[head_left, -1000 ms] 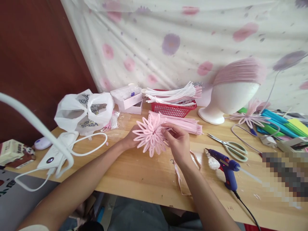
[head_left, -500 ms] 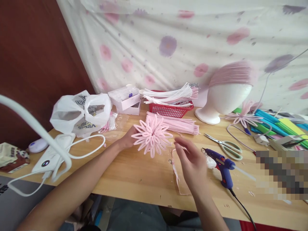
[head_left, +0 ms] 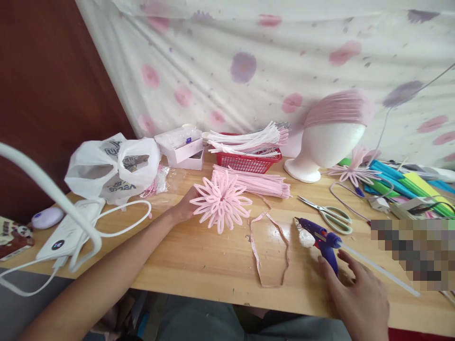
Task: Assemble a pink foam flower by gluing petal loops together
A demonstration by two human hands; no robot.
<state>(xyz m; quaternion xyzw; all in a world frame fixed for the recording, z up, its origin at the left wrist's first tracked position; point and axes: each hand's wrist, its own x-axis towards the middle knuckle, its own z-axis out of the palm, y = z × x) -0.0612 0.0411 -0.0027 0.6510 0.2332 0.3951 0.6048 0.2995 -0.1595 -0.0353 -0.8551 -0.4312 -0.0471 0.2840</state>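
A many-looped pink pipe-cleaner flower (head_left: 221,201) faces up over the table, held by my left hand (head_left: 185,204), whose fingers are mostly hidden behind the petals. My right hand (head_left: 359,293) is at the handle of a blue glue gun (head_left: 325,241). Its thumb and fingers are spread around the handle without closing on it. A clear glue stick (head_left: 380,270) juts from the back of the gun. Between my hands a thin measuring tape (head_left: 255,251) lies in a loose loop on the wood.
Scissors (head_left: 332,214) lie beyond the glue gun. Behind the flower are a bundle of pink pipe cleaners (head_left: 263,183) and a red basket (head_left: 245,163) of more stems. A white foam head (head_left: 327,147) stands at the back. A white cable (head_left: 46,189) arcs over a power bank (head_left: 71,229) on the left.
My right hand has moved from beside the flower down and right to the glue gun's handle, uncovering the tape loop. My left hand still holds the flower in nearly the same place.
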